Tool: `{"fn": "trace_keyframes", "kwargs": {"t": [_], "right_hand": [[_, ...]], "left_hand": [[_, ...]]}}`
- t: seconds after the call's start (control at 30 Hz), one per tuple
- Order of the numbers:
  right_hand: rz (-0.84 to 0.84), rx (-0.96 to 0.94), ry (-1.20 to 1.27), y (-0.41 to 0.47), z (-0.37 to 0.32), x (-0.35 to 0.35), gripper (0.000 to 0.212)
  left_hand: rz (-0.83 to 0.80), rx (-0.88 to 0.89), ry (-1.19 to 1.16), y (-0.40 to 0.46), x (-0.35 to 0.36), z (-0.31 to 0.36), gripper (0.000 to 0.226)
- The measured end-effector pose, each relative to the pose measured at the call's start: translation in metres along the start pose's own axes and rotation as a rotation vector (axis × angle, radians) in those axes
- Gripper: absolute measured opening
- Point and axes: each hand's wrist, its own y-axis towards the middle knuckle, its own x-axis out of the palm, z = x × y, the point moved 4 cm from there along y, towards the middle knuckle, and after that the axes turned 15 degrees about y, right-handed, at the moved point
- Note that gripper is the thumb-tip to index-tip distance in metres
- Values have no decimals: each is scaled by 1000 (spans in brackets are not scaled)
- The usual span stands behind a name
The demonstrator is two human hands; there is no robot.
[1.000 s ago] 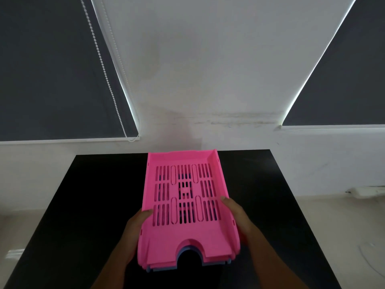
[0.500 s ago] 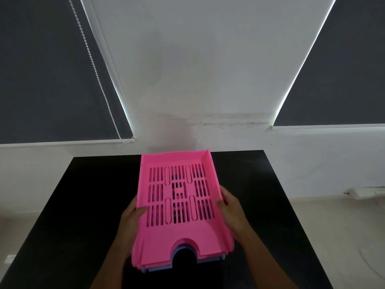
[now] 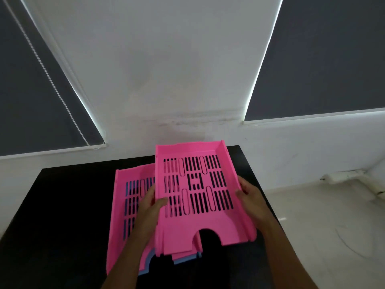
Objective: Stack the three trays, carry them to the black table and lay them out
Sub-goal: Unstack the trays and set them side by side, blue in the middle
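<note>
I hold the top pink slotted tray [image 3: 200, 184] by both long sides, raised and shifted right of the stack. My left hand [image 3: 153, 203] grips its left edge, my right hand [image 3: 249, 195] its right edge. Below and to the left, a second pink tray [image 3: 129, 205] lies on the black table [image 3: 62, 215]. A blue tray [image 3: 185, 260] sits beneath that one, with only its front edge and slivers through the slots showing.
The black table stands against a white wall between two windows with dark roller blinds. A bead chain [image 3: 52, 80] hangs by the left blind. Light floor lies to the right of the table, with a white cable [image 3: 350, 245] on it.
The top pink tray has come off the stack and moved up and to the right in both hands, uncovering the second pink tray. The view has tilted and shifted.
</note>
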Motion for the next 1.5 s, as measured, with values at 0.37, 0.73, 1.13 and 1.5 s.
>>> {"fn": "trace_keyframes", "kwargs": {"t": [0.37, 0.73, 1.13, 1.5], "right_hand": [[84, 30, -95, 14, 14, -100, 40], [117, 140, -67, 29, 61, -134, 38], [114, 167, -62, 51, 93, -140, 40], [165, 170, -56, 61, 106, -142, 36]], "left_hand": [[-104, -89, 126, 17, 104, 5, 74], [-112, -209, 239, 32, 155, -12, 63], [-124, -343, 412, 56, 174, -29, 69], [-94, -375, 496, 62, 176, -42, 73]]}}
